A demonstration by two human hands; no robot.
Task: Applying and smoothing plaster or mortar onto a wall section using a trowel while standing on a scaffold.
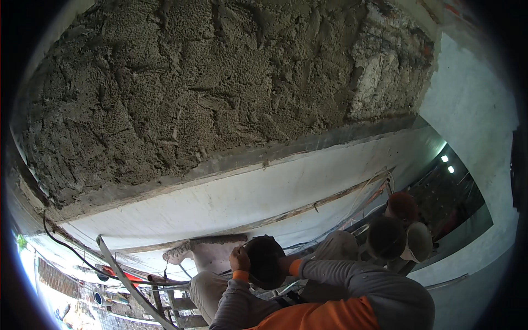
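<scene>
Head view: low in the middle, a dark round pan (265,263) held between two grey sleeves with orange cuffs. Left hand (239,258) closed on the pan's left rim, fingers curled over the edge. Right hand (286,266) at the pan's right side, mostly hidden behind it; cannot tell whether open or gripping. Just left of the pan, touching the left hand's side, a pale board (212,250) topped with grey mortar. High above the pan, a rough mortar coat (209,93) over most of the wall, with a smooth white band (264,192) below it. Right of the pan, three buckets (388,236) close together. Down left of the pan, a slanted metal bar (126,280). Pan probably stiff and, if loaded, heavy and gritty-slick; best taken by opposite rim edges and kept level.
</scene>
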